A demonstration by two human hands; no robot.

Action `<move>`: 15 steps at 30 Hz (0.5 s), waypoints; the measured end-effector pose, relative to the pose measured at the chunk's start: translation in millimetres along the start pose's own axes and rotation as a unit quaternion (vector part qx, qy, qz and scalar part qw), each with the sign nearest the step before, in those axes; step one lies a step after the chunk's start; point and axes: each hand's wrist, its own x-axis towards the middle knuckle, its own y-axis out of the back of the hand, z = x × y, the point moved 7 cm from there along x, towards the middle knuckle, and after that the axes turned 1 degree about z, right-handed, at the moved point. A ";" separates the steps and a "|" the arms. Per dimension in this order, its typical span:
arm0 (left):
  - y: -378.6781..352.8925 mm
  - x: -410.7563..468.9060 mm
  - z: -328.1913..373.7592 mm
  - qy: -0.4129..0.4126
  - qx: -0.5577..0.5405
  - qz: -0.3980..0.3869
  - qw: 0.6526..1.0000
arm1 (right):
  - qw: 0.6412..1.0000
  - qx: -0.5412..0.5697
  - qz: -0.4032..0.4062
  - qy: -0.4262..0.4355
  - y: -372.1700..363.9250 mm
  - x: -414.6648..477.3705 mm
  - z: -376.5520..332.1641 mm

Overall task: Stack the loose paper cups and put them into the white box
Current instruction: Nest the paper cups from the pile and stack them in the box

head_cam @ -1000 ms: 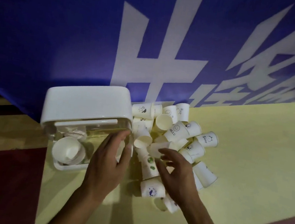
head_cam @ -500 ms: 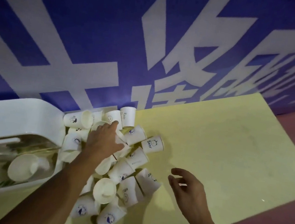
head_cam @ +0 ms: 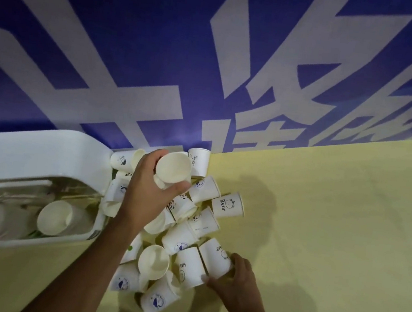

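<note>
Seen from the head: grips one paper cup (head_cam: 175, 167) in the left hand (head_cam: 148, 195), fingers and thumb curled round its wall, open mouth turned toward the camera, lifted just above the far side of the heap of loose cups (head_cam: 185, 233). Closes the right hand (head_cam: 237, 292) on a second cup (head_cam: 215, 258), which lies on its side at the near right edge of the heap, thumb on one side of the rim end and fingers on the other, touching a neighbour cup on its left. Finds the white box (head_cam: 31, 150) just left of the heap on the yellow table (head_cam: 321, 222), with stacked cups (head_cam: 54, 217) already lying inside, mouths toward the camera. Looks like the step of nesting these two cups into one stack. To do it well: lift the right-hand cup clear of its neighbour first, so as not to roll the heap; turn both cups the same way, base into mouth; line up the two before pushing; squeeze lightly, since thin paper walls probably dent and a squashed rim will not nest. Better to add several more cups before carrying the stack left, then lay it beside those already in the box.
</note>
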 end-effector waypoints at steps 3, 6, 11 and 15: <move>8.4 -2.1 -5.7 0.013 -0.004 0.009 1.000 | 0.999 0.005 0.045 0.007 -4.8 2.9 3.2; 19.1 -7.3 -14.0 0.017 -0.026 0.014 0.999 | 0.997 0.030 0.066 0.011 -1.9 1.8 2.2; 47.0 -26.2 -28.8 0.018 -0.085 0.021 0.996 | 0.987 0.102 0.123 -0.001 29.1 -12.0 -21.2; 74.7 -42.9 -44.2 0.007 -0.134 0.014 0.991 | 0.970 0.154 0.184 0.031 59.2 -30.3 -73.8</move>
